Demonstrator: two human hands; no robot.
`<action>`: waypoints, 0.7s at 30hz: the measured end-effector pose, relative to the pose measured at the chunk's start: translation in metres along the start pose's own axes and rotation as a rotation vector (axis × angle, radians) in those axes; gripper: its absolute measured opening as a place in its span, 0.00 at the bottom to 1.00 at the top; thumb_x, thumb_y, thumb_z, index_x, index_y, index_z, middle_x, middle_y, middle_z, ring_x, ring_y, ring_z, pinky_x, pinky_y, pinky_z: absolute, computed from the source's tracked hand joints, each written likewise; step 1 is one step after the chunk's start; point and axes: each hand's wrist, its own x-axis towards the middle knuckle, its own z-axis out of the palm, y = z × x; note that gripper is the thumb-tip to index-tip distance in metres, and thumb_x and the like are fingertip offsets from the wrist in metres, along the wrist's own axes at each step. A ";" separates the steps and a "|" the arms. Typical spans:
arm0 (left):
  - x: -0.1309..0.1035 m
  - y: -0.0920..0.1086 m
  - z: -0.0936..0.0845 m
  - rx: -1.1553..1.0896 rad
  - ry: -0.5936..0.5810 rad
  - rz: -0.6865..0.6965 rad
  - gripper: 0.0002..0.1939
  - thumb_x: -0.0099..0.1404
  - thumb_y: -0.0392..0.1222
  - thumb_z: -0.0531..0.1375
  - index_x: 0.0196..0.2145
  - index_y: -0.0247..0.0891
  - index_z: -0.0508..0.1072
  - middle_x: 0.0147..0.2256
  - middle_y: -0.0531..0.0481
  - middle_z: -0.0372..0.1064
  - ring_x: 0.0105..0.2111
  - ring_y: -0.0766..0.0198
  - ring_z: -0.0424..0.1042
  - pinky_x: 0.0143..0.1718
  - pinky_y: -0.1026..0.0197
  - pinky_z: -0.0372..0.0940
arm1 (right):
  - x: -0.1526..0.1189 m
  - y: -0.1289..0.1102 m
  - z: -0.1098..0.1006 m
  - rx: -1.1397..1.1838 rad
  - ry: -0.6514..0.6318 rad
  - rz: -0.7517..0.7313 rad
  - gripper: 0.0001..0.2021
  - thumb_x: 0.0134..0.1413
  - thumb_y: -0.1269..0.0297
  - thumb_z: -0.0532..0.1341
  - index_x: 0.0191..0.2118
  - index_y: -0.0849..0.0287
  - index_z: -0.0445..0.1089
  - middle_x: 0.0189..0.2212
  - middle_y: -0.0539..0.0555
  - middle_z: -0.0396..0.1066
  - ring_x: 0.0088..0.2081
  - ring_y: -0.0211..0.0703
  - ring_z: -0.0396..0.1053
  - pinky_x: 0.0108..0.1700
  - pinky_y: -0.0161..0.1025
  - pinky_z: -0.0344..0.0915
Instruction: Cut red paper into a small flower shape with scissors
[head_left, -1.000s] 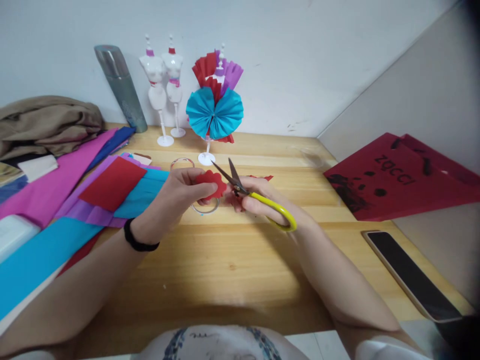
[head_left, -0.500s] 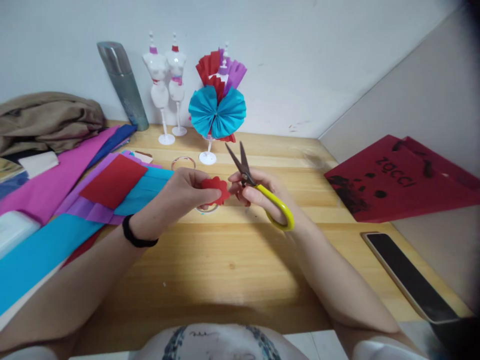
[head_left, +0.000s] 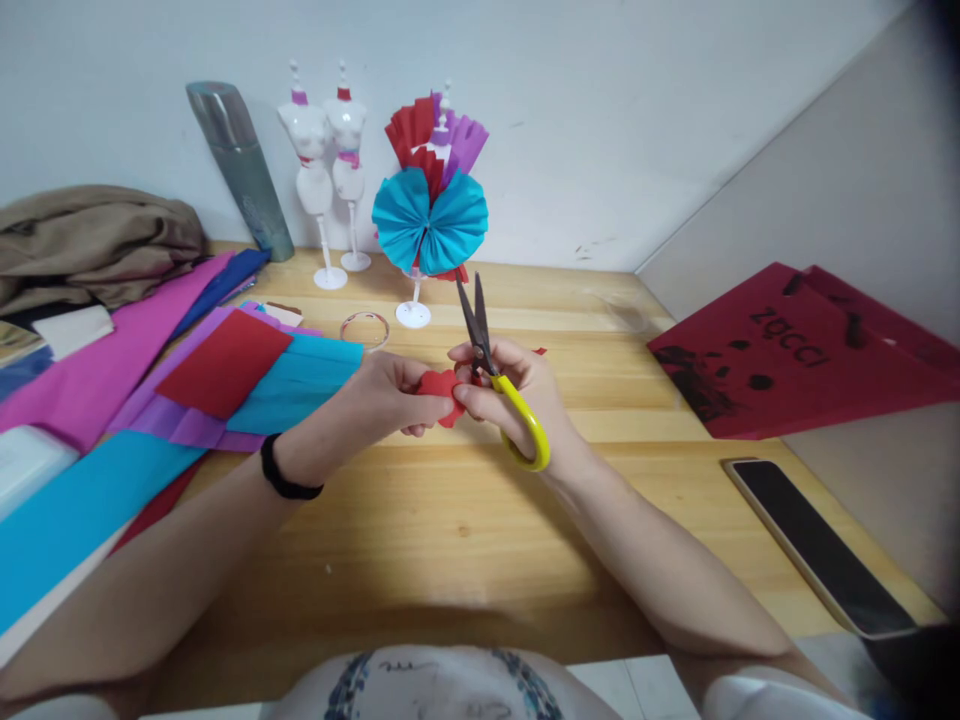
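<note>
Between thumb and fingers my left hand (head_left: 394,393) pinches a small red paper flower (head_left: 438,386) with a scalloped edge. My right hand (head_left: 517,390) meets it from the other side, its thumb and fingertips on the flower's right edge. Hooked over that same hand is a pair of scissors (head_left: 520,425) with yellow handles, the dark blades pointing up and slightly parted. Behind the hands stands a small white mannequin (head_left: 413,314) dressed in blue, red and purple pleated paper.
Coloured paper sheets (head_left: 225,362) spread across the left side, beside a brown cloth (head_left: 97,240). Two bare mannequins (head_left: 313,190) and a bottle (head_left: 244,170) stand at the wall. A tape roll (head_left: 364,329) lies mid-table. On the right are a red bag (head_left: 795,350) and a phone (head_left: 817,545).
My right hand has moved left with the scissors and now touches the flower. My left hand has shifted slightly right. A small red scrap now shows behind my right hand.
</note>
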 end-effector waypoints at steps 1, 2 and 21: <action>0.001 -0.001 0.000 -0.016 0.002 0.009 0.12 0.48 0.47 0.69 0.16 0.39 0.74 0.17 0.52 0.68 0.20 0.69 0.63 0.24 0.64 0.54 | 0.000 -0.001 0.001 0.023 0.024 0.004 0.15 0.46 0.60 0.77 0.40 0.55 0.76 0.25 0.43 0.69 0.24 0.34 0.63 0.29 0.36 0.65; 0.002 -0.003 0.000 -0.033 0.008 0.021 0.12 0.49 0.47 0.70 0.17 0.39 0.75 0.17 0.52 0.68 0.21 0.69 0.63 0.25 0.64 0.55 | 0.001 -0.001 0.001 0.045 0.049 0.008 0.16 0.46 0.61 0.76 0.40 0.55 0.76 0.25 0.42 0.68 0.23 0.34 0.62 0.28 0.36 0.64; 0.014 -0.029 0.007 -0.124 0.124 0.123 0.10 0.49 0.45 0.69 0.18 0.38 0.75 0.18 0.52 0.70 0.21 0.68 0.65 0.24 0.64 0.56 | 0.001 0.003 0.004 0.136 0.054 0.011 0.17 0.43 0.64 0.78 0.41 0.54 0.76 0.26 0.43 0.71 0.25 0.35 0.64 0.31 0.38 0.64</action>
